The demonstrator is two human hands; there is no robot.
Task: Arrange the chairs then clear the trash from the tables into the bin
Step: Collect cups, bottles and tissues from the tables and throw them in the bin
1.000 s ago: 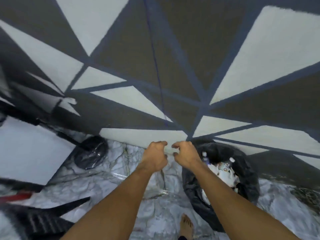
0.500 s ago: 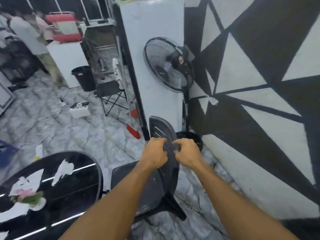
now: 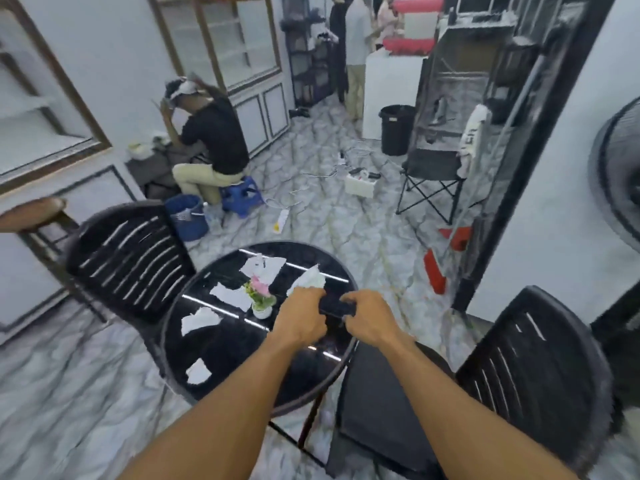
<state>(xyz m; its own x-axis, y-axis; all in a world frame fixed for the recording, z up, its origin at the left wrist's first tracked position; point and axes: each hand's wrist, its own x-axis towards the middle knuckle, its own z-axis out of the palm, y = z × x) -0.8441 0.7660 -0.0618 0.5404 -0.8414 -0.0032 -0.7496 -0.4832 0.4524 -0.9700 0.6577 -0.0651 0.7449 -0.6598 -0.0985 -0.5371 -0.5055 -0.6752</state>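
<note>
— So what's in front of you?
— Round black table [image 3: 221,344] w/ torn paper scraps [image 3: 200,319] on top, black chairs [image 3: 128,258] either side.
— Hands?
— Left hand [image 3: 300,322] & right hand [image 3: 367,320] both pinching a small dark object [image 3: 336,306], can't tell what.

Under both hands, the round table [image 3: 221,344] has a glossy black top, mirror-smooth, with bright streaks of reflected light. Torn paper scraps [image 3: 230,296] left of the left hand [image 3: 300,322] look matt and white — ragged-edged. The slatted chair [image 3: 535,372] right of the right hand [image 3: 369,320] seems moulded black plastic, dull-sheened. The floor [image 3: 69,393] beyond — polished marble-patterned tile.
</note>
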